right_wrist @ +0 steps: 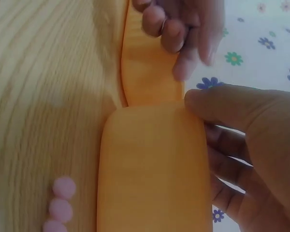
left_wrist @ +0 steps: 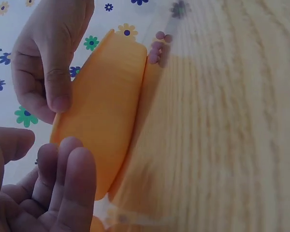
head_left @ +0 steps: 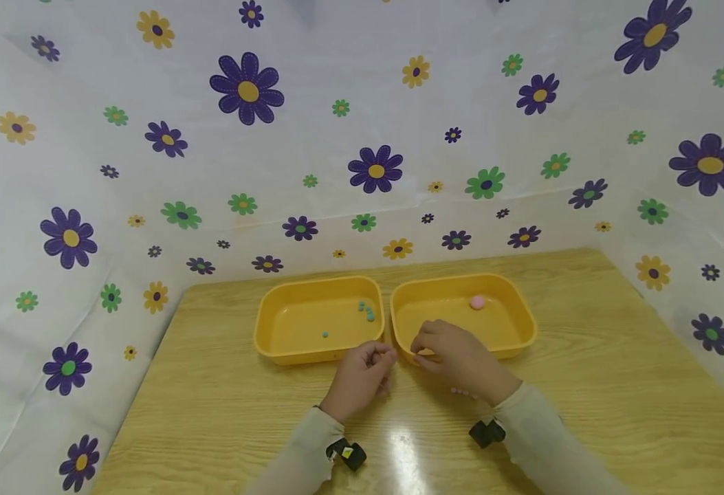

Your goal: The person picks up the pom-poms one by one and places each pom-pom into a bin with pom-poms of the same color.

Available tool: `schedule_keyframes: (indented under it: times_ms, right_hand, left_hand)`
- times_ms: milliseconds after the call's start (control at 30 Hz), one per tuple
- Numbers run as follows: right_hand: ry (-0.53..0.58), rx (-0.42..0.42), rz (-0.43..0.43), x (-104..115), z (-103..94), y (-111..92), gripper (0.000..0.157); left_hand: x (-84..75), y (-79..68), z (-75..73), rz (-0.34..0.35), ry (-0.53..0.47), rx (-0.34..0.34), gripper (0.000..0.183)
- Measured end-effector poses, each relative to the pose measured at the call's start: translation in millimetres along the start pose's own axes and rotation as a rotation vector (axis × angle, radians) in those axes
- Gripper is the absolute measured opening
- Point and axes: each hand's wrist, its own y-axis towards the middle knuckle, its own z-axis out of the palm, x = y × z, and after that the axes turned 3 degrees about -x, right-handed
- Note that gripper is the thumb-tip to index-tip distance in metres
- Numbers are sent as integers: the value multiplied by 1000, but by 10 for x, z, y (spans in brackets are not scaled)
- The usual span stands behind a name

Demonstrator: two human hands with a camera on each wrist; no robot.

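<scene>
My right hand (head_left: pixel 454 350) is at the near left corner of the right yellow tray (head_left: pixel 525 337). In the right wrist view, the thumb (right_wrist: pixel 217 101) lies at the rim with the fingers on the inner side, gripping the wall. Loosely curled and holding nothing, my left hand (head_left: pixel 362 378) hovers by the near right corner of the left yellow tray (head_left: pixel 275 354); its thumb stands apart from the fingers in the left wrist view. A pink ball (head_left: pixel 476 302) lies in the right tray. Several small teal balls (head_left: pixel 370 317) lie in the left one.
Several small pink balls (right_wrist: pixel 61 210) sit in a row on the wooden table (head_left: pixel 615 385), in front of the right tray and partly under the right arm in the head view. White flower-printed sheeting (head_left: pixel 312 137) surrounds the table at the back and sides.
</scene>
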Motion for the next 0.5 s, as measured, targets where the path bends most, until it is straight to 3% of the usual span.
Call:
schedule_keyframes:
  times_ms: [133,300,400,500]
  right_hand:
    - [4,-24,-3,20,21,2,15]
    - [60,-30,65,-8,-131,-62,25]
    - [127,15,88,-69,-302,-146,15]
    - [169,115,96,-138,-443,-233,10]
  left_hand:
    - [99,42,73,-57,-120,-7,35]
    - [183,78,174,-193,-317,30,46]
    - [204,96,191,-244,-369,12,44]
    - [204,110,181,-267,-399,-14,38]
